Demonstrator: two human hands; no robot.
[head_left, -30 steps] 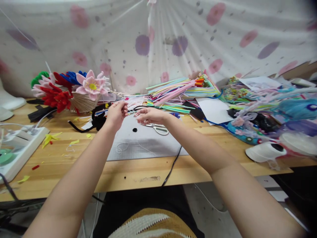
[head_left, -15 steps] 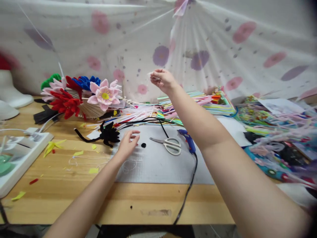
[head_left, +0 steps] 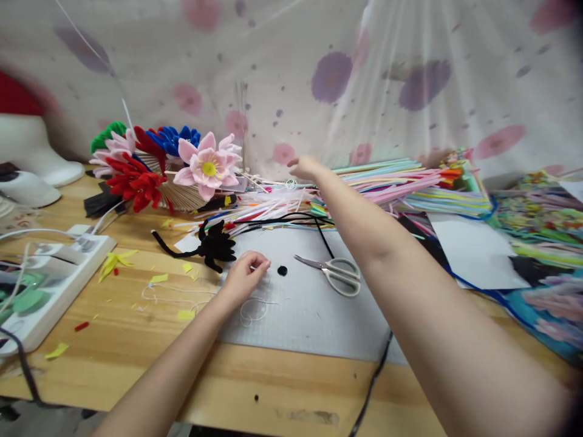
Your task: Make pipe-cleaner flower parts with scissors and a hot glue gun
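My left hand [head_left: 248, 277] hovers above the left part of the grey mat [head_left: 314, 328], its fingers curled together with nothing visible in them. Close by on its left lies a black fuzzy flower [head_left: 217, 246] with a bent stem. A small black disc [head_left: 282, 271] rests just right of the fingertips. My right hand [head_left: 304, 168] reaches to the back, fingers stretched out, over a small coil of pale thread [head_left: 290, 183] among pipe cleaners [head_left: 382, 188]. Scissors [head_left: 341, 274] with pale handles lie on the mat, below the right forearm.
Fuzzy flowers and a fan stand at the back left, a pink flower [head_left: 208, 167] foremost. A white power strip [head_left: 59, 291] sits at the left. Loose white thread [head_left: 254, 311], yellow scraps and a black cable [head_left: 376, 388] lie about. Paper [head_left: 476, 252] is at the right.
My right hand has lowered toward the pipe cleaners; its pinch on something pale has opened, and a pale coil shows beneath. My left fingers have drawn together. The view has shifted.
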